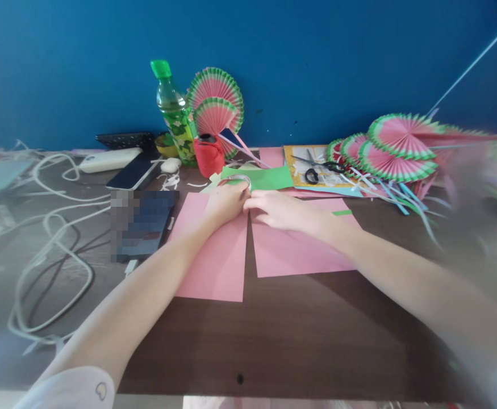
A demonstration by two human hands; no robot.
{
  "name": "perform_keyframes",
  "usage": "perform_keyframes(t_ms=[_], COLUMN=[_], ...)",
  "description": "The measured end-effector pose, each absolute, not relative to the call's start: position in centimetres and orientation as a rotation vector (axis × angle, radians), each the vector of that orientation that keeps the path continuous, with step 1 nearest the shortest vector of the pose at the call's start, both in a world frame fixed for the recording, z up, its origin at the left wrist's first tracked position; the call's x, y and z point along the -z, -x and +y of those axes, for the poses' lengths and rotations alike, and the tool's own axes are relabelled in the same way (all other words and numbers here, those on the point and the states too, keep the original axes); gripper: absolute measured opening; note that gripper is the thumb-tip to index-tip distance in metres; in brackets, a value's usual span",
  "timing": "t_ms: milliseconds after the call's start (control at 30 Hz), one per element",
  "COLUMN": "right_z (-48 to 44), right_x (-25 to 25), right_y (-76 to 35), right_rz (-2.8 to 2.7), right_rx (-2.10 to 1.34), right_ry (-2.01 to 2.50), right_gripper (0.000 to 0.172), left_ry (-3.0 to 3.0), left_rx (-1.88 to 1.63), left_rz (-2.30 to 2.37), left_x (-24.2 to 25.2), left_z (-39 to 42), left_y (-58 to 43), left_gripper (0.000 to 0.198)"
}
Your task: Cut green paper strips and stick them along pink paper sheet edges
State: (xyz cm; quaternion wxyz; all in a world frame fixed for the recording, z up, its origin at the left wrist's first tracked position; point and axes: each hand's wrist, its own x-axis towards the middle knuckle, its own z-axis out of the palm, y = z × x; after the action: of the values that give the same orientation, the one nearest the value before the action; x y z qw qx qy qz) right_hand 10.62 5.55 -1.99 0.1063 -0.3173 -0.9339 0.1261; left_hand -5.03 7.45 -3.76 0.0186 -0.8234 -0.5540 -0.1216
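My left hand (228, 203) is closed on a roll of tape (240, 178), whose ring shows above the fingers. Right beside it, my right hand (271, 209) has its fingers curled in at the roll's near side; whatever they pinch is too small to make out. Beneath the left hand lies a pink paper sheet (214, 267). A second pink sheet (301, 253), with a thin green strip (342, 213) near its right edge, is under the right hand. A narrow gap, widening toward me, separates the sheets. Green paper (269, 177) lies just behind both hands.
Scissors (316, 165) rest on a yellow-patterned pad (295, 176) at the back. Pleated watermelon fans (397, 153) are piled at right; others (216, 102) lean on the wall beside a bottle (174, 113) and red twine spool (209, 156). A phone (150, 221) and white cables (56, 238) occupy the left.
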Motion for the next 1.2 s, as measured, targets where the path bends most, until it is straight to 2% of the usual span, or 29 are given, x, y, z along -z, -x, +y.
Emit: perform_keyframes(t_ms=[100, 367, 567, 800, 1200], right_z=[5.8, 6.3, 6.2, 6.1, 6.6], right_x=[1.8, 1.7, 1.8, 1.7, 3.2], right_y=[-10.7, -11.2, -10.9, -11.0, -10.5], right_rz=[-2.703, -2.507, -2.485, -2.449, -2.388], right_rx=[-0.505, -0.874, -0.771, -0.864, -0.782], right_ry=[0.949, 1.133, 1.167, 1.172, 1.166], right_gripper=[0.018, 0.008, 0.005, 0.006, 0.004], left_ry=[2.55, 2.509, 2.511, 2.524, 2.498], left_rx=[0.394, 0.438, 0.422, 0.446, 0.386], left_rz=[-1.737, -1.777, -1.801, -1.788, -1.772], left_x=[3.8, 4.2, 4.2, 4.1, 3.9], left_z=[7.5, 7.8, 7.9, 7.8, 7.6], left_y=[5.0, 5.0, 5.0, 5.0, 4.9], left_gripper=[0.023, 0.026, 0.025, 0.024, 0.025])
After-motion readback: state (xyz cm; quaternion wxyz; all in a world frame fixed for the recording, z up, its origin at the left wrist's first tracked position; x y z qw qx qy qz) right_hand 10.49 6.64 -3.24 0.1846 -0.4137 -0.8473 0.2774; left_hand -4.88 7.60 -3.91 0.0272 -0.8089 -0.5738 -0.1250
